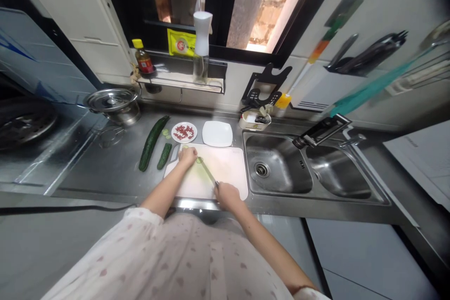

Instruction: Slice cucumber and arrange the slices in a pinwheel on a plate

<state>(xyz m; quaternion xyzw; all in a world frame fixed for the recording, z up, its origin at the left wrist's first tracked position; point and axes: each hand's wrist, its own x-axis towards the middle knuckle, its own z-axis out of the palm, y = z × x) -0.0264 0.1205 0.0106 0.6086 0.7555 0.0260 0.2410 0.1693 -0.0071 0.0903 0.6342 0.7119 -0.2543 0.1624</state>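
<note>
Cucumber slice (199, 160) located at the knife (208, 172) tip, over the white cutting board (232, 168). Right hand (228, 196) closed around the knife handle; left hand (188, 155) curled near the slice, its grip undeterminable. Cucumber piece (164, 156) and longer cucumber (153, 143) lie left of the board on the steel table (105, 168).

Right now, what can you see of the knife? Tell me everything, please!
The knife has a slim, greyish blade that looks like metal and a dark handle, mostly hidden in the right grip. It slants over the white cutting board, its tip forward and leftward, close to the left grip. A round green slice shows at the tip; whether it sticks there, or the blade touches the board, I can't tell.
</note>
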